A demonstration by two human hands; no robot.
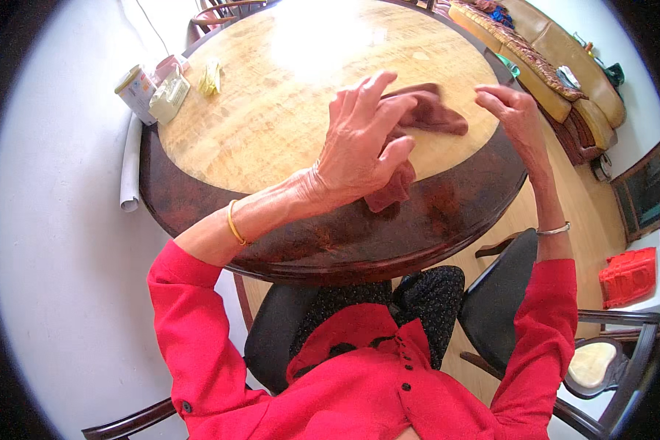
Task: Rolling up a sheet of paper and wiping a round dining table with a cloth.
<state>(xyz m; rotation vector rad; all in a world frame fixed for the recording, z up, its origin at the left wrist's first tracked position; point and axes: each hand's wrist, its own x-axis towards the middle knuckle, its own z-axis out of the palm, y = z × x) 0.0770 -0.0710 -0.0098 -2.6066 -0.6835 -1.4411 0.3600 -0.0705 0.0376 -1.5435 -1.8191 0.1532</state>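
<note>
The left hand [356, 150] hangs half-open, fingers apart, over the rumpled brown cloth [438, 117], while the right hand [522, 119], at three o'clock from it, curls nearly closed (whether either grips anything, I can't tell from here). The cloth lies toward four o'clock on the round table [249, 117], a canister [135, 95] near ten, a tan sofa [595, 79] beyond two.

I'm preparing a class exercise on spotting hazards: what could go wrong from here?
The left hand covers part of the brown cloth, so a fold beneath might be missed. The cloth reaches onto the table's glossy dark border, so it could slip if pulled. The gold bangle might catch on fabric.
</note>
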